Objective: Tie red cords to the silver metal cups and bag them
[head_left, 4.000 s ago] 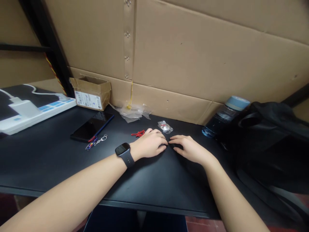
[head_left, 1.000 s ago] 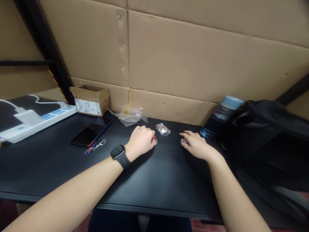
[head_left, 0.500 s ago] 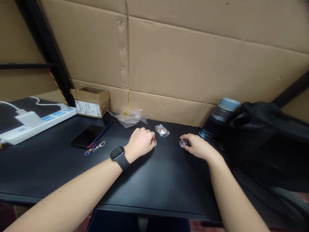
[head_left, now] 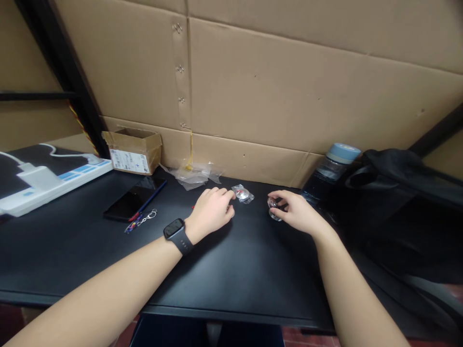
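My left hand [head_left: 214, 210], with a dark smartwatch [head_left: 178, 234] on its wrist, is palm down over the black table. Its index finger and thumb are apart. The index fingertip is at the edge of a clear plastic packet [head_left: 243, 194] holding a round silvery item with a red mark. Small red bits show by and under this hand, mostly hidden. My right hand [head_left: 297, 211] has a small, shiny, round clear object [head_left: 274, 214] between thumb and fingers, tilted at the tabletop. My fingers cover part of it, and its kind is unclear.
At the left are a power strip [head_left: 77, 174] with plugs, an open cardboard box [head_left: 134, 150], a phone [head_left: 135, 197] and a keychain [head_left: 141, 220]. Crumpled plastic [head_left: 195, 174] lies against the cardboard wall. A blue-lidded bottle [head_left: 327, 171] and black bag [head_left: 401, 217] stand right.
My left index finger has stretched out from the thumb toward the packet. The clear disc by my left fingertips is no longer visible. My right fingers have spread and tilted the round object.
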Available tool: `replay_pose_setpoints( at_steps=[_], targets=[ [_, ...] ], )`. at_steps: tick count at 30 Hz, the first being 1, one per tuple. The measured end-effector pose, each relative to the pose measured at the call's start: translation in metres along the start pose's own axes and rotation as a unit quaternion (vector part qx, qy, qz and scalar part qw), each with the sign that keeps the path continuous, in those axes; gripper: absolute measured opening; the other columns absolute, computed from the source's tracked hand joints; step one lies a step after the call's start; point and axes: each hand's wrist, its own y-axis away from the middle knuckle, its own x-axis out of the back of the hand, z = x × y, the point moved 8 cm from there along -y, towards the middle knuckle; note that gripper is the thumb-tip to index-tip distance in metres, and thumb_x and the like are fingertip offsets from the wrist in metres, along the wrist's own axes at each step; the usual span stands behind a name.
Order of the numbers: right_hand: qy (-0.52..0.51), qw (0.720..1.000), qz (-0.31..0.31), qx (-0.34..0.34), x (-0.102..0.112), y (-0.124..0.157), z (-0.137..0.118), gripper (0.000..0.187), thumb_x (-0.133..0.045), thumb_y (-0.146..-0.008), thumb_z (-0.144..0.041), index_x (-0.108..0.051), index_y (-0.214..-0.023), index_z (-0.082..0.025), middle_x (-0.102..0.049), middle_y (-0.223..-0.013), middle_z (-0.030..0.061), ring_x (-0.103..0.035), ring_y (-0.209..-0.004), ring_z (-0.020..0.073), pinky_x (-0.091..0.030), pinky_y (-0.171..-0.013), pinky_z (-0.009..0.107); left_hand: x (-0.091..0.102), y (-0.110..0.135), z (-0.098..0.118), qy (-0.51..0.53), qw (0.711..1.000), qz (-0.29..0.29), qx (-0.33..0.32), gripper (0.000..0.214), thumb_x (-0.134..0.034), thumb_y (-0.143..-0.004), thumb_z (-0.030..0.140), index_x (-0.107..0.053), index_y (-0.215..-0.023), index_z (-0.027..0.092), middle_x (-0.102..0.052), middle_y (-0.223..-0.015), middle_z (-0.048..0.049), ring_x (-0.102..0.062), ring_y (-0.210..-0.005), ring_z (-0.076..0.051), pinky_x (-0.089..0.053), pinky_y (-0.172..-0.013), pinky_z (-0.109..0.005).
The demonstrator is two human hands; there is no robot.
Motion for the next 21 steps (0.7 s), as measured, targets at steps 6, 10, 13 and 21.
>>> replay_pose_setpoints(
  at_steps=[6,10,13,21],
  targets=[
    [-0.286,0.952,0.101,0.049,-0.005,-0.001,-0.045,0.039,-0.075,-0.083,-0.028,-0.061,-0.119,-0.025,-0.065,-0.122,0.0087,-0.068,-0.103,0.0228,-0.061,-0.083,0.035,0.000,0.000,0.008,0.181,0.983,0.000,0.023,0.015,-0.068,-0.088,0.028,-0.070,-0.102,0.024,-0.075,-0.092,-0.0011,-0.069,-0.088,-0.022,-0.050,-0.083,-0.034],
    [-0.324,0.937,0.095,0.088,-0.017,0.001,-0.065,0.032,-0.076,-0.085,-0.026,-0.065,-0.115,-0.026,-0.063,-0.122,0.0081,-0.065,-0.112,0.0234,-0.058,-0.092,0.036,0.003,0.002,0.020,0.311,0.950,0.016,0.000,0.018,-0.070,-0.090,0.030,-0.069,-0.107,0.023,-0.076,-0.100,-0.0001,-0.070,-0.091,-0.018,-0.052,-0.083,-0.029],
    [-0.322,0.938,0.094,0.089,-0.021,0.001,-0.067,0.028,-0.078,-0.083,-0.028,-0.068,-0.109,-0.025,-0.063,-0.120,0.0078,-0.065,-0.110,0.0236,-0.059,-0.091,0.037,0.008,0.002,0.025,0.330,0.943,0.028,-0.016,0.011,-0.068,-0.092,0.027,-0.070,-0.103,0.023,-0.076,-0.100,0.0003,-0.071,-0.092,-0.017,-0.051,-0.085,-0.028],
    [-0.327,0.936,0.118,0.052,-0.024,-0.002,-0.055,0.024,-0.079,-0.084,-0.041,-0.070,-0.100,-0.024,-0.064,-0.113,0.0079,-0.068,-0.103,0.0234,-0.062,-0.087,0.037,0.009,0.001,0.020,0.281,0.959,0.035,-0.016,0.007,-0.064,-0.096,0.022,-0.070,-0.099,0.024,-0.074,-0.089,0.0025,-0.067,-0.081,-0.016,-0.047,-0.077,-0.028]
  ],
)
